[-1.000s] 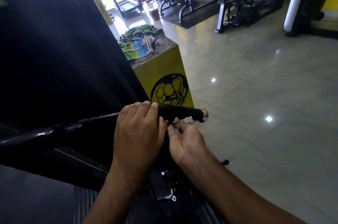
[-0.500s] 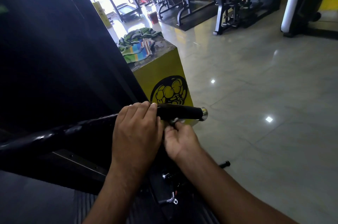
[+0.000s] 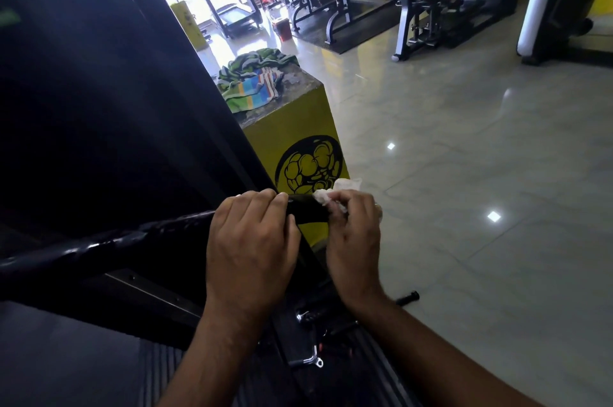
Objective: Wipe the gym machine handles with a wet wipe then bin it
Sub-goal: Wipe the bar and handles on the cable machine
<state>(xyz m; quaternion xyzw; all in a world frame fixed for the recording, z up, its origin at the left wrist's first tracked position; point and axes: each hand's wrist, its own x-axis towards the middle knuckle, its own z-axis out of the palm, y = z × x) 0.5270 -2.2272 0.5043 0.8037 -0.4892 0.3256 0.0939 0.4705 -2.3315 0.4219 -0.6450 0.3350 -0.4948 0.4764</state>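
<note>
Presently the wiping step is in hand; binning is not yet due.

Left of both grips, the glossy black machine arm point(image 3: 99, 244) runs in from the dark frame. The left grip point(image 3: 252, 240) has its fingers curled over the top of this bar and holds it steady. Just right of that grip, a short bare stretch of the black rubber-sleeved handle point(image 3: 308, 212) shows. Next along, the right grip point(image 3: 355, 234) is closed round the crumpled white wet wipe point(image 3: 343, 186), which is bunched over the handle's outer end. The end cap is hidden beneath it.

Judgement: the next move calls for drawing the wipe along the sleeve. The left grip covers part of the handle and would have to shift off it.

Surroundings:
- Just behind the grips stands a yellow box with a black muscle emblem point(image 3: 298, 127), leaving little room at the handle end.
- A striped green and blue towel point(image 3: 255, 81) lies on top of the box.
- Below the grips, a chrome-clipped cable attachment point(image 3: 305, 357) rests on the machine base.
- Right of the right grip, a small black bar point(image 3: 408, 297) lies on the pale tiled floor point(image 3: 464, 174).
- Far beyond the grips sits a small red container point(image 3: 285, 30); whether it is a bin cannot be told.
</note>
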